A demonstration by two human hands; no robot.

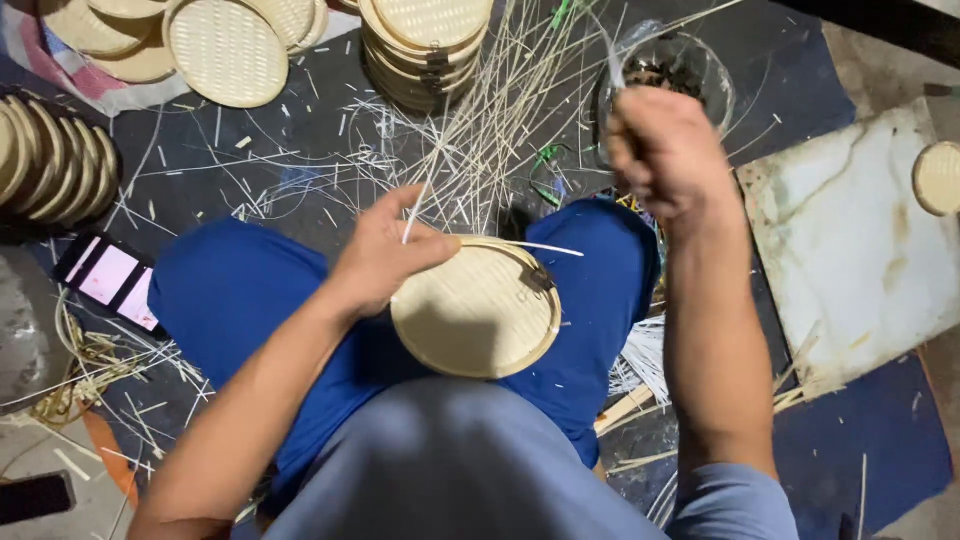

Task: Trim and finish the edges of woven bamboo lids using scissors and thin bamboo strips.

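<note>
1. Head view. My left hand (385,255) rests on the upper left rim of a round woven lid (478,310), fingers pressed down on it, thumb and forefinger pinching a thin bamboo strip (412,215) that rises from the lid.
2. The lid lies flat on my lap, between my knees in blue trousers (230,290).
3. My right hand (665,150) is raised above the right knee, closed in a fist around a thin pale strip (612,55); what the fist grips below that I cannot tell.
4. A second strip (545,247) sticks out sideways over the lid's top edge.
5. Floor ahead: loose bamboo splints (470,150) scattered on dark mats, a stack of finished lids (425,45), more lids (228,50) top left, a row on edge (50,165) at left.
6. A phone (108,280) lies by my left knee; a clear bowl (680,70) sits behind the right hand; a pale slab (850,250) at right carries one lid (940,178).
</note>
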